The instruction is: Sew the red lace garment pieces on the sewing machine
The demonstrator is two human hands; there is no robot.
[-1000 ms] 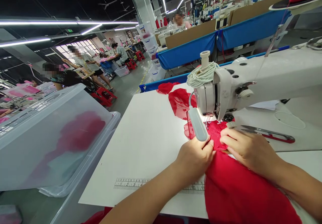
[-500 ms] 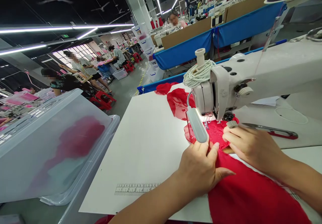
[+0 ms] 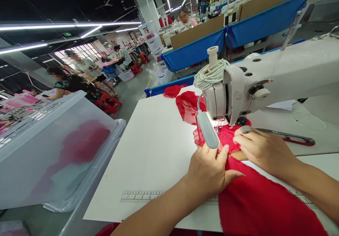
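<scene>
From the head view, both hands are down flat at the sewing machine (image 3: pixel 265 84), and that machine is the anchor here. The left hand (image 3: pixel 212 170) lies open-palmed on the red fabric (image 3: pixel 259 204) just in front of the machine's needle end, fingers together and reaching under the little white lamp (image 3: pixel 208 130), thumb spread to the side. The right hand (image 3: pixel 262 149) presses the red lace piece (image 3: pixel 226 137) at the foot, fingers narrow and flat, gripping nothing. Compared with a second ago, the left hand has gone from a bunched pinch to a flattened spread, and the cloth has crept a touch toward the needle: I'd judge the seam is being fed along. Behind the machine, sewn red pieces (image 3: pixel 188 105) trail off the table (image 3: pixel 153 151). Right of the needle lie red-handled scissors (image 3: pixel 293 139). Left of the machine sits a clear plastic bin (image 3: pixel 53 147) holding red cloth
</scene>
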